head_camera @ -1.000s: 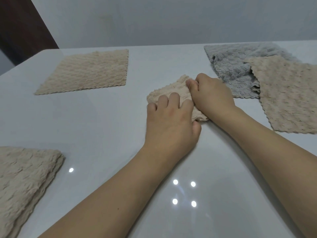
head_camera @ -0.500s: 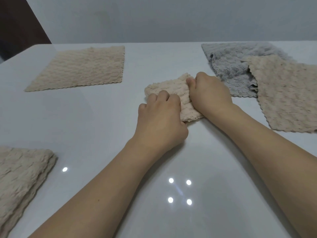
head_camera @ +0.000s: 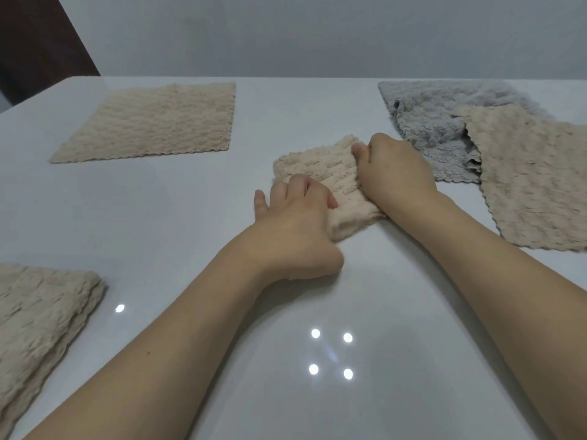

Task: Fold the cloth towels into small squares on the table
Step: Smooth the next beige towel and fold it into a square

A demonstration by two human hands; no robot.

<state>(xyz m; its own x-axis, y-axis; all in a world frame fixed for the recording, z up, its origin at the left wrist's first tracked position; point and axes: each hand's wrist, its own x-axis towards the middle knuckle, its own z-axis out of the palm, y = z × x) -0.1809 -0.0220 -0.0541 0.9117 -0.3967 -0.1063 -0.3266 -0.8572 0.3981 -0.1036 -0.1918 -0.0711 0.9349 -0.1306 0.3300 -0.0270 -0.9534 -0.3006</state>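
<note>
Small folded cream textured cloth towel [head_camera: 320,176] at centre frame on the glossy white table [head_camera: 158,217], pinned between both hands. Left hand [head_camera: 295,230] at the towel's near-left corner, fingers curled over the edge and gripping the thick folded end — little finger splayed off onto the table. Right hand [head_camera: 394,173] clenched over the towel's right side, knuckles up, thumb tip pressed on the fabric near its far corner; gripping or merely pressing down — cannot tell. Bare middle of the towel exposed between the two hands.

Flat beige square towel [head_camera: 152,122] spread in the upper left of the frame, well apart. Stack of folded beige towels [head_camera: 41,315] at the lower left edge. Crumpled grey towel [head_camera: 438,122] in the upper right, just beside the right hand, partly covered by a flat beige speckled towel [head_camera: 533,179] at the right edge
</note>
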